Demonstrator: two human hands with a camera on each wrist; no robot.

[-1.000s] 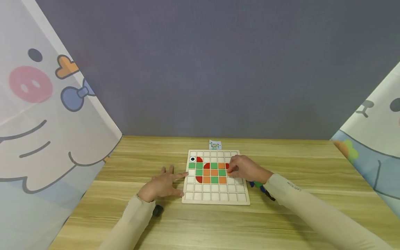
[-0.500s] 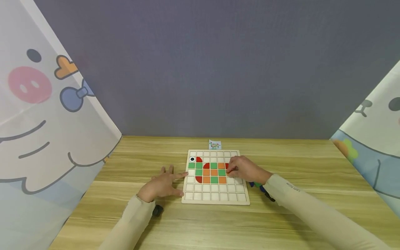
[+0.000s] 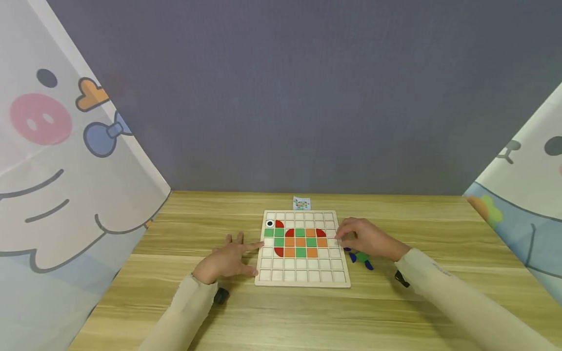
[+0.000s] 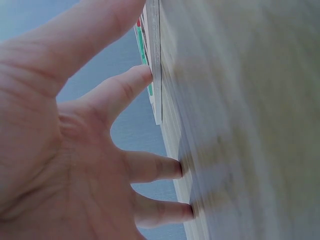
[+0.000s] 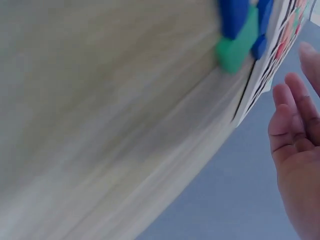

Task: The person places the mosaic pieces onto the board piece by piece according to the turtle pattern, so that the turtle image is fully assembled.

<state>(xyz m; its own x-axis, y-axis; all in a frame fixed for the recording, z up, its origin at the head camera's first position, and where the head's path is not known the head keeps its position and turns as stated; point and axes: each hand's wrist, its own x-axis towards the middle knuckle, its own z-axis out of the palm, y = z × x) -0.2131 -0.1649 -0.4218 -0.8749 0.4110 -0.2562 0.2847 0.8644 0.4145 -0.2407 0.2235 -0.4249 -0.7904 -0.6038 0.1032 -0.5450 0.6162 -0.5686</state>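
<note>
A wooden grid board (image 3: pixel 303 277) lies on the table, partly filled with green, orange and red tiles and one eye tile (image 3: pixel 270 224). At its left edge rests my left hand (image 3: pixel 226 261), fingers spread; thumb and index finger touch the rim, while two other fingertips press the tabletop in the left wrist view. Over the board's right edge hovers my right hand (image 3: pixel 366 239), fingers loosely bent, with nothing seen between them. An orange square tile (image 3: pixel 322 242) sits in a cell below a red quarter-round tile (image 3: pixel 321 233). Beside the board, near that hand, lie green (image 3: pixel 362 256) and dark blue pieces (image 3: pixel 369 264).
Behind the board's far edge is a small printed card (image 3: pixel 302 203) with a coloured picture. A grey wall (image 3: pixel 316 97) rises at the table's back, and cartoon-printed panels flank both sides. Each wrist carries a dark strap or device.
My right hand has let go of the orange square tile, which now lies in its cell, and has moved right toward the loose pieces. My left hand has stayed put.
</note>
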